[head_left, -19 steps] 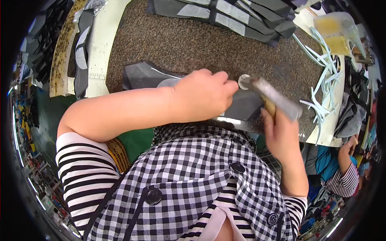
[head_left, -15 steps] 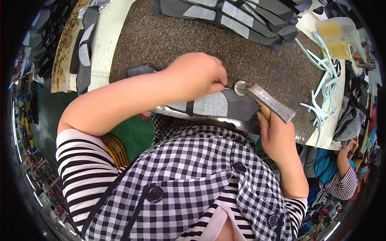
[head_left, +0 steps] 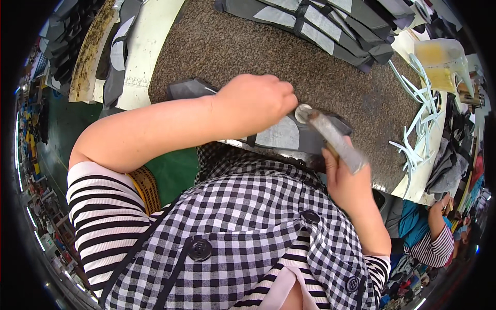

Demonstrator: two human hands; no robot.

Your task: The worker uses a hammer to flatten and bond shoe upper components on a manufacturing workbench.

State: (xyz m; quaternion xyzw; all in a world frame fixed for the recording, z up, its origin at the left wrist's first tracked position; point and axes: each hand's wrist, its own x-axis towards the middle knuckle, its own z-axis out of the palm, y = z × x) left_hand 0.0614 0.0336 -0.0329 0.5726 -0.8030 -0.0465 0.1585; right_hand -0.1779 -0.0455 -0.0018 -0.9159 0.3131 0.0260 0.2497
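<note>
Under both hands, a brown mat (head_left: 217, 54), coarse and speckled like carpet. On it, near the front edge, 1 long, flat, dark grey sheet (head_left: 311, 139) with a pale patch (head_left: 279, 135), rounded at the right end. Beyond, a strapped bundle (head_left: 320, 26) of similar sheets; to the right, a loose tangle of thin, pale blue strips (head_left: 412, 156).

In the right hand (head_left: 351, 182), fingers closed around the handle, 1 hammer (head_left: 333, 137) of worn metal with a round, whitish face. Across the sheet, the left hand (head_left: 256, 101), fingers curled in; cannot tell whether pinching anything. Sheet directly below those fingers, partly hidden. Just beside them, over the sheet's far edge, the hammer's face; cannot tell whether touching.

Compared with 0.5 s ago: hammer blurred instead of sharp, face nearer to the left fingers and the pale patch; bundle farther right in view.
</note>
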